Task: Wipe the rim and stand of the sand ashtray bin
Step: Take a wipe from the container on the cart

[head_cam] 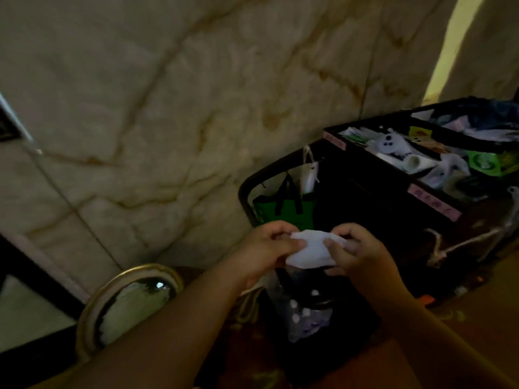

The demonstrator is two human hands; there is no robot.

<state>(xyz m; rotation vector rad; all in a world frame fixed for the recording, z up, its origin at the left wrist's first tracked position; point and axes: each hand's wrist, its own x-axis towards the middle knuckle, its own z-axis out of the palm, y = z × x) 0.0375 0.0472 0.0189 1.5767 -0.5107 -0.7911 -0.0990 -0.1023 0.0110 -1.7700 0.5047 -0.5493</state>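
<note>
The sand ashtray bin [95, 307] stands at the lower left against the marble wall, with a gold rim around a pale sand top that carries a dark patch. Its stand is hidden below the frame edge and by my left forearm. Both hands are raised to the right of the bin and hold one white wipe cloth [311, 248] between them. My left hand [266, 248] pinches its left edge. My right hand [356, 248] pinches its right edge. The cloth is crumpled and stretched between the fingers, well apart from the bin.
A dark housekeeping cart [393, 197] fills the right side, its top tray holding white packets and green boxes. A green bag [283, 209] hangs on its end. A clear bag with pale items [303, 313] hangs below my hands. The marble wall [168, 108] is behind.
</note>
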